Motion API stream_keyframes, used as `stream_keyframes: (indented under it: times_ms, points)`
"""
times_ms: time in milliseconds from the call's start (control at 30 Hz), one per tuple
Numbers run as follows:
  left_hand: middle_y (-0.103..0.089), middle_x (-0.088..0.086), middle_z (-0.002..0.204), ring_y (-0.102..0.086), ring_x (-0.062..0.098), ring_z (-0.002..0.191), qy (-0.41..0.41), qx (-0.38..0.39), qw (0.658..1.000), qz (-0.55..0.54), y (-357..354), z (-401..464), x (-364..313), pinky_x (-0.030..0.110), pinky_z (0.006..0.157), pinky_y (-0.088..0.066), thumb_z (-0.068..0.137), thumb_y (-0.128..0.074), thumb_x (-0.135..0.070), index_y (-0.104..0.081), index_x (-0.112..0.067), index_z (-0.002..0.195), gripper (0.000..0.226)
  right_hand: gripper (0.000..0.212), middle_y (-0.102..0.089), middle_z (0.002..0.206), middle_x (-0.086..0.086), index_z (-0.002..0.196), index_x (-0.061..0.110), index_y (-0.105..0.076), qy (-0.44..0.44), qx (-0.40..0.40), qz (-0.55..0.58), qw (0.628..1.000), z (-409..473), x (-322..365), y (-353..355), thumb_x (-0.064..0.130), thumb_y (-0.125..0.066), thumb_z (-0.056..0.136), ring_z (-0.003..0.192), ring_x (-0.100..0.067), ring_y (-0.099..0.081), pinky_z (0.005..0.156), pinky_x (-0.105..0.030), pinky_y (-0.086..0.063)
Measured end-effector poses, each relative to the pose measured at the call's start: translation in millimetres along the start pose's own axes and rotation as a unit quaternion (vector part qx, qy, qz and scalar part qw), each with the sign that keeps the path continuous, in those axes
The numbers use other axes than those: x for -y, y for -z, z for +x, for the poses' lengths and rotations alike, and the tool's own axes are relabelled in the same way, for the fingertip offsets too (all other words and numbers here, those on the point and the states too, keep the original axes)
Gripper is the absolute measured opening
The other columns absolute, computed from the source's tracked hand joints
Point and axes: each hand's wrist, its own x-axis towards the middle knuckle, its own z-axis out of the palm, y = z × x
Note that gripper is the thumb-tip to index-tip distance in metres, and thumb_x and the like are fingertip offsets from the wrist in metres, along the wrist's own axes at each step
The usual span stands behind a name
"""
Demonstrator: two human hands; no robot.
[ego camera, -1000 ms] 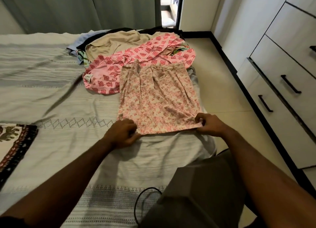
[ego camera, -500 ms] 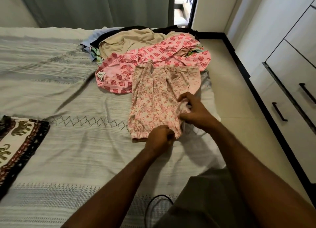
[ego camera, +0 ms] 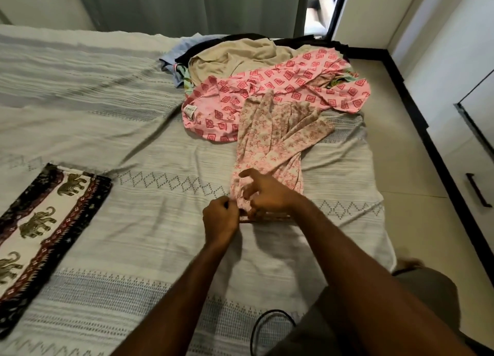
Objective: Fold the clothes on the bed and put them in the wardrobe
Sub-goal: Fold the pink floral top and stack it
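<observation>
A cream skirt with a small pink floral print (ego camera: pixel 267 144) lies on the bed, folded lengthwise into a narrow strip. My left hand (ego camera: pixel 220 219) grips its near hem at the left corner. My right hand (ego camera: pixel 264 195) lies over the same hem just to the right, thumb and fingers curled into the cloth. Behind the skirt sits a pile of unfolded clothes: a pink garment with red diamond print (ego camera: pixel 283 88), a beige one (ego camera: pixel 235 59), and blue and black pieces under them. The wardrobe (ego camera: pixel 459 61) stands at the right.
The bed (ego camera: pixel 107 131) carries a grey-white striped cover. A dark cloth with an elephant print (ego camera: pixel 42 222) lies at its left near side. A black cable (ego camera: pixel 270 326) loops near my legs. Tiled floor (ego camera: pixel 395 174) runs between bed and wardrobe. Curtains hang behind.
My right hand carried the skirt's right side over to the left, folding it into a narrow strip. Both hands have come together at the near hem.
</observation>
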Motion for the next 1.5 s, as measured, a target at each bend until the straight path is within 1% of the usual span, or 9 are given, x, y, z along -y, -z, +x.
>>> stream_keyframes:
  times_ms: [67, 167, 433, 633, 767, 833, 1000, 1300, 1500]
  points:
    - [-0.069, 0.001, 0.068, -0.062, 0.018, 0.068, -0.002, 0.003, 1.0, 0.011, -0.6, -0.3, -2.3, 0.03, 0.058, -0.033, 0.091, -0.068, -0.045, -0.07, -0.009, 0.07, 0.041, 0.047, -0.069, 0.093, -0.015, 0.121, 0.015, -0.055, -0.039, -0.115, 0.06, 0.991, -9.4, -11.2, 15.0, -0.012, -0.06, 0.082, 0.069, -0.03, -0.074, 0.061, -0.047, -0.063]
    - [-0.061, -0.003, 0.063, -0.058, 0.013, 0.062, -0.03, -0.002, 0.998, 0.056, -3.2, -6.4, -7.5, 0.027, 0.054, -0.034, 0.081, -0.076, -0.054, -0.059, -0.014, 0.063, 0.047, 0.016, -0.066, 0.083, -0.001, 0.089, 0.019, -0.061, -0.125, -0.29, -0.052, 0.947, -23.0, -39.4, 33.1, 0.018, -0.075, 0.081, 0.079, -0.025, -0.07, 0.072, -0.038, -0.058]
    - [-0.06, 0.006, 0.085, -0.056, 0.029, 0.077, 0.035, -0.007, 0.997, 0.066, 7.4, -19.6, -13.1, 0.031, 0.069, -0.037, 0.079, -0.066, -0.029, -0.057, -0.017, 0.07, 0.018, 0.077, -0.055, 0.13, -0.018, 0.129, 0.009, -0.045, -0.238, -0.211, -0.111, 0.942, -31.5, -58.3, 26.9, 0.045, -0.085, 0.074, 0.119, -0.036, -0.056, 0.092, -0.038, -0.05]
    - [-0.069, 0.009, 0.071, -0.07, 0.029, 0.063, 0.059, 0.124, 0.985, 0.106, 20.3, -11.8, -12.7, 0.04, 0.06, -0.061, 0.068, -0.074, -0.024, -0.064, -0.011, 0.073, 0.018, 0.062, -0.065, 0.119, -0.013, 0.119, 0.008, -0.055, -0.232, -0.138, -0.083, 0.959, -47.5, -63.1, 26.4, 0.026, -0.09, 0.071, 0.109, -0.03, -0.063, 0.086, -0.038, -0.055]
    - [-0.068, 0.011, 0.07, -0.068, 0.019, 0.052, 0.067, 0.298, 0.942, 0.141, 27.5, -20.0, -13.6, 0.034, 0.051, -0.059, 0.072, -0.084, -0.007, -0.064, -0.003, 0.079, 0.022, 0.037, -0.073, 0.097, -0.013, 0.101, 0.005, -0.068, -0.28, -0.034, -0.066, 0.957, -75.8, -62.8, 33.4, 0.018, -0.089, 0.074, 0.079, -0.024, -0.072, 0.067, -0.035, -0.061]
    - [-0.07, 0.01, 0.069, -0.067, 0.017, 0.053, 0.043, 0.344, 0.919, 0.188, 29.9, -21.4, -14.0, 0.03, 0.051, -0.057, 0.074, -0.089, -0.02, -0.066, -0.002, 0.082, 0.031, 0.028, -0.074, 0.086, -0.014, 0.093, 0.004, -0.069, -0.29, 0.008, -0.057, 0.955, -88.4, -64.2, 38.8, 0.019, -0.087, 0.078, 0.067, -0.022, -0.072, 0.059, -0.032, -0.06]
    - [-0.067, 0.006, 0.074, -0.064, 0.021, 0.07, -0.078, 0.225, 0.953, 0.187, 18.3, 9.7, -41.2, 0.032, 0.064, -0.047, 0.076, -0.078, -0.062, -0.065, -0.007, 0.08, 0.056, 0.035, -0.073, 0.094, -0.02, 0.097, 0.003, -0.063, -0.27, -0.068, -0.014, 0.96, -82.8, -72.2, 71.2, 0.032, -0.08, 0.086, 0.07, -0.024, -0.069, 0.059, -0.034, -0.059]
    - [-0.069, 0.01, 0.095, -0.066, 0.021, 0.077, -0.13, 0.167, 0.974, 0.08, -64.8, 107.8, -113.4, 0.037, 0.076, -0.057, 0.094, -0.069, -0.031, -0.061, -0.012, 0.094, 0.021, 0.053, -0.062, 0.128, -0.015, 0.128, 0.014, -0.054, -0.237, -0.38, 0.172, 0.877, 12.9, -96.2, 129.3, 0.042, -0.073, 0.087, 0.11, -0.033, -0.063, 0.095, -0.048, -0.055]
    - [-0.06, -0.007, 0.102, -0.063, 0.021, 0.095, -0.073, 0.107, 0.988, 0.082, -93.8, 141.8, -123.2, 0.034, 0.082, -0.051, 0.081, -0.077, -0.052, -0.056, -0.019, 0.114, 0.051, 0.054, -0.066, 0.124, -0.018, 0.121, 0.008, -0.062, -0.306, -0.419, 0.158, 0.84, 63.6, -93.4, 145.6, 0.039, -0.079, 0.08, 0.113, -0.039, -0.063, 0.091, -0.04, -0.055]
